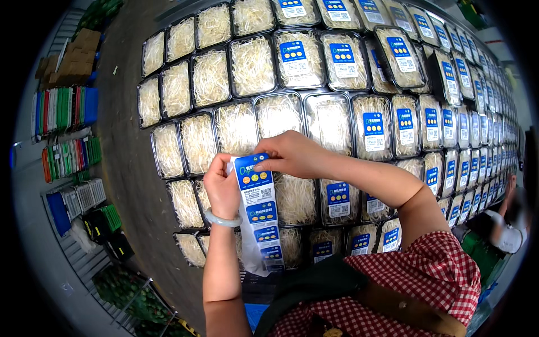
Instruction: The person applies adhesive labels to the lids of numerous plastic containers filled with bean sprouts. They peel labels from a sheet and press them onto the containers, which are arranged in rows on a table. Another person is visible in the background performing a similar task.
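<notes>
My left hand (222, 188), with a pale bangle at the wrist, grips a strip of blue and white printed labels (262, 212) on white backing paper. The strip hangs down toward my body. My right hand (286, 155) pinches the upper edge of the top label (255, 179); whether that label is partly off the backing is hard to see. Under my hands lie rows of clear-lidded black trays of bean sprouts. An unlabelled tray (237, 128) is just beyond my left hand. Farther right, a tray (372, 126) bears a label on its lid.
One labelled tray (400, 57) rests tilted on others at the far right. Left of the trays runs a grey floor (122, 147). Beyond it stand stacked coloured crates (63, 110) and cardboard boxes (76, 59). Another person (509, 223) is at the right edge.
</notes>
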A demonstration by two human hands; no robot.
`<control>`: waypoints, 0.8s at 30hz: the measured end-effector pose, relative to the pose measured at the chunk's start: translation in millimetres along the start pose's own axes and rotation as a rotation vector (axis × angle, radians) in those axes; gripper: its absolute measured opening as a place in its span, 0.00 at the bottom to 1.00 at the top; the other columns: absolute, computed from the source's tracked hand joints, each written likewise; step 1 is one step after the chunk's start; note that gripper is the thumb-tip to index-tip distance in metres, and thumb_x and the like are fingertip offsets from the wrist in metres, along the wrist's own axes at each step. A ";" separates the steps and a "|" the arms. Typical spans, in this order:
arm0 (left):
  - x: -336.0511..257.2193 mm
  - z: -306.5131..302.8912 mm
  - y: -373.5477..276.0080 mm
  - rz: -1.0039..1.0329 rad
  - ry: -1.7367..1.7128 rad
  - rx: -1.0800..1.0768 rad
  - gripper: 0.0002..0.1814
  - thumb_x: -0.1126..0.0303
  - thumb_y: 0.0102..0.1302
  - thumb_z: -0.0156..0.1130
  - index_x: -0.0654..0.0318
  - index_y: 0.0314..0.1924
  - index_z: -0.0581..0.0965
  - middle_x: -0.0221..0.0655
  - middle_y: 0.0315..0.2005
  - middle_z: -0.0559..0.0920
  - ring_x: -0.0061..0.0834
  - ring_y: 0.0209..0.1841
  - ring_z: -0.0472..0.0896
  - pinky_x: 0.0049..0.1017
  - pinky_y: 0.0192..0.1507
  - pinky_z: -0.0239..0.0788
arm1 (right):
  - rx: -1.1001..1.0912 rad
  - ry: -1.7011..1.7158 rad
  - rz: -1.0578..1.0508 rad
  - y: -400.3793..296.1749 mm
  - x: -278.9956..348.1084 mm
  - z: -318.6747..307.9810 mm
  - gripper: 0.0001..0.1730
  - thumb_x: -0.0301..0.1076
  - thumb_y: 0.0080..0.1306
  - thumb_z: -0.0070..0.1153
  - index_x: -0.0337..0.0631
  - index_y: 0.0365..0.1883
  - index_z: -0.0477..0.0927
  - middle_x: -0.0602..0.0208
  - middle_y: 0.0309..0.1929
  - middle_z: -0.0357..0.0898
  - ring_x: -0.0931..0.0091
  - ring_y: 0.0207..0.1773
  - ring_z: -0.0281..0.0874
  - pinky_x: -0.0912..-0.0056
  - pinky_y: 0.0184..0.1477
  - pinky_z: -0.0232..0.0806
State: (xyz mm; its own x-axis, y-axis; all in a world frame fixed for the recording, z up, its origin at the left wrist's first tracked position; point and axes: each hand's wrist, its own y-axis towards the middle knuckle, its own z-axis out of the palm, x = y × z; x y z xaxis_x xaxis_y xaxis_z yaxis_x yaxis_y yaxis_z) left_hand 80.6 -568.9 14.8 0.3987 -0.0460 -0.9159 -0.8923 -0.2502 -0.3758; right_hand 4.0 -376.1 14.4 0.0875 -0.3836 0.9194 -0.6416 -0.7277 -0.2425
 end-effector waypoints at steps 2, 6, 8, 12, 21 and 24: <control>16.8 -11.3 -9.8 0.008 0.242 0.036 0.12 0.81 0.64 0.61 0.64 0.25 0.70 0.22 0.24 0.77 0.09 0.27 0.70 0.14 0.28 0.62 | -0.089 -0.018 -0.047 -13.8 1.3 -10.6 0.13 0.41 0.65 0.63 0.42 0.42 0.83 0.62 0.33 0.85 0.72 0.34 0.83 0.70 0.36 0.71; 31.4 -22.0 -29.2 0.048 0.153 -0.078 0.21 0.83 0.61 0.66 0.61 0.19 0.63 0.26 0.25 0.79 0.12 0.28 0.70 0.17 0.32 0.64 | -0.585 0.114 0.141 -32.1 -20.8 -95.6 0.14 0.40 0.62 0.66 0.43 0.42 0.82 0.70 0.29 0.82 0.78 0.31 0.78 0.73 0.32 0.67; 32.3 -27.9 -33.8 -0.040 -0.159 -0.140 0.23 0.85 0.59 0.67 0.59 0.19 0.62 0.31 0.28 0.81 0.14 0.29 0.71 0.19 0.35 0.65 | -0.536 -0.088 0.229 -43.5 -39.4 -113.6 0.24 0.47 0.58 0.70 0.41 0.46 0.81 0.66 0.32 0.82 0.75 0.33 0.78 0.71 0.34 0.67; 23.1 -26.2 -31.9 -0.006 -0.222 -0.027 0.16 0.86 0.59 0.64 0.61 0.44 0.71 0.30 0.36 0.81 0.16 0.36 0.76 0.18 0.39 0.68 | -0.357 -0.281 0.305 -60.8 -98.0 -82.1 0.24 0.38 0.52 0.74 0.36 0.42 0.77 0.63 0.27 0.76 0.72 0.31 0.74 0.67 0.35 0.66; 13.9 -13.0 -46.0 0.107 -0.152 0.096 0.04 0.84 0.65 0.59 0.68 0.36 0.76 0.33 0.37 0.82 0.13 0.35 0.77 0.14 0.36 0.68 | -0.398 -0.576 0.290 -50.6 -38.3 -42.6 0.32 0.53 0.56 0.69 0.40 0.48 0.72 0.58 0.32 0.82 0.60 0.38 0.82 0.57 0.36 0.72; 6.6 -0.9 -52.5 0.040 -0.215 0.061 0.04 0.83 0.66 0.59 0.67 0.36 0.74 0.32 0.34 0.82 0.11 0.32 0.76 0.13 0.33 0.68 | -0.010 0.020 0.111 -50.6 9.6 8.2 0.27 0.51 0.61 0.67 0.42 0.50 0.76 0.64 0.32 0.81 0.69 0.35 0.80 0.63 0.37 0.70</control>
State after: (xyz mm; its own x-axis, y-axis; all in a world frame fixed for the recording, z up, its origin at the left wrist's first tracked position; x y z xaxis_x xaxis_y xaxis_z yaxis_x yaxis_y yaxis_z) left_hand 130.3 -556.9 28.6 0.3144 0.1537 -0.9368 -0.9202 -0.1930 -0.3405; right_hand 43.5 -347.6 33.0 0.0000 -0.4497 0.8932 -0.6542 -0.6755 -0.3401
